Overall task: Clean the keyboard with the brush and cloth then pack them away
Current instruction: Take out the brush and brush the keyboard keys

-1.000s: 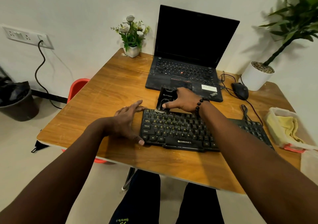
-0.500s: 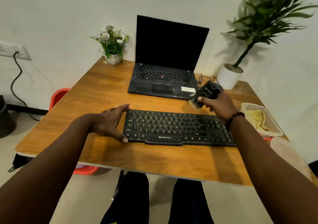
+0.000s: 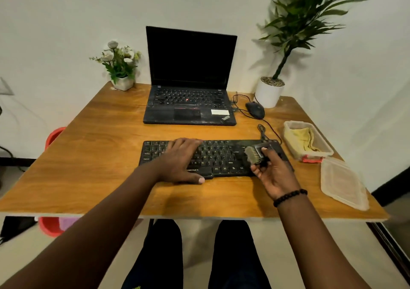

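Note:
A black keyboard (image 3: 221, 155) lies across the middle of the wooden table (image 3: 99, 155). My left hand (image 3: 180, 161) rests flat on its left half, fingers spread over the keys. My right hand (image 3: 274, 173) grips a small black brush (image 3: 256, 154) over the keyboard's right end, pale bristles pointing left. A yellow cloth (image 3: 300, 139) sits inside a clear plastic box (image 3: 319, 153) to the right of the keyboard. The box's clear lid (image 3: 342, 183) lies near the table's right front corner.
An open black laptop (image 3: 190, 84) stands behind the keyboard. A black mouse (image 3: 255, 110) with its cable lies right of the laptop. A white flower pot (image 3: 122, 82) is at the back left and a tall potted plant (image 3: 269, 91) at the back right. A red bin (image 3: 53, 224) stands under the table's left side.
My right hand carried the brush from behind the keyboard to over its right end, turning the bristles leftward. My left hand slid from the keyboard's left edge onto the keys.

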Motion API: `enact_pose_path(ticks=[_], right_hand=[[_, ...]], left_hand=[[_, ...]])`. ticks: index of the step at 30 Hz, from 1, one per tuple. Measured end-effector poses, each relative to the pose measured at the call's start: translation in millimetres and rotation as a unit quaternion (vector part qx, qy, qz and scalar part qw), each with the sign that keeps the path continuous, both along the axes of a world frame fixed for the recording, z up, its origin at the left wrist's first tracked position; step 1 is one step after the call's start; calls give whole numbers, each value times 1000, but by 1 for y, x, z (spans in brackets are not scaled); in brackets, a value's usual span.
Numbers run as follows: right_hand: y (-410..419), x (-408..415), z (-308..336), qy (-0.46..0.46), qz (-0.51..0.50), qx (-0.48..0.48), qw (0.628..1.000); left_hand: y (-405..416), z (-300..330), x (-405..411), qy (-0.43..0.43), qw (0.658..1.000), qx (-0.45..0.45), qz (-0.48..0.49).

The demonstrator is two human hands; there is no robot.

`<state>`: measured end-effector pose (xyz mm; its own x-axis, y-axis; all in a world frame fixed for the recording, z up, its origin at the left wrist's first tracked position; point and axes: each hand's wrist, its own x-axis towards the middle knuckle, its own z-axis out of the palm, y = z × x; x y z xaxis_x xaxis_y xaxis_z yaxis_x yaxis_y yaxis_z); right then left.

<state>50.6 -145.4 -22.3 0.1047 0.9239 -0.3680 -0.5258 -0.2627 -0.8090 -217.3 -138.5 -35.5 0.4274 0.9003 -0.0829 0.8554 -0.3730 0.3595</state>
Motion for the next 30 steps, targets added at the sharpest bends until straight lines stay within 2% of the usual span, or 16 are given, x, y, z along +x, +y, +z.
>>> enact_pose_path(ticks=[6,9,11,14,19,26,30], right_hand=[[-19,25,-7,-169,-48,-34,984],[-22,46,-20,-353,-115,-54,927],[-28,56,-27,-425,-153,-54,891],[-36,63,-33,-472,-174,-47,863],[-39,69,-43,-556,-138,-32,819],[-44,76,-43,-673,-118,-78,726],[-41,72,-38,-687,-175,-17,705]], left_hand=[[0,-25,58,43,991,124,-27],[-3,-29,76,46,980,191,-41],[-4,-34,85,54,974,215,-51],[-6,-42,95,49,969,236,-58],[-4,-49,107,46,962,266,-41],[-2,-50,109,47,960,275,-17],[-1,-49,113,40,960,277,-22]])
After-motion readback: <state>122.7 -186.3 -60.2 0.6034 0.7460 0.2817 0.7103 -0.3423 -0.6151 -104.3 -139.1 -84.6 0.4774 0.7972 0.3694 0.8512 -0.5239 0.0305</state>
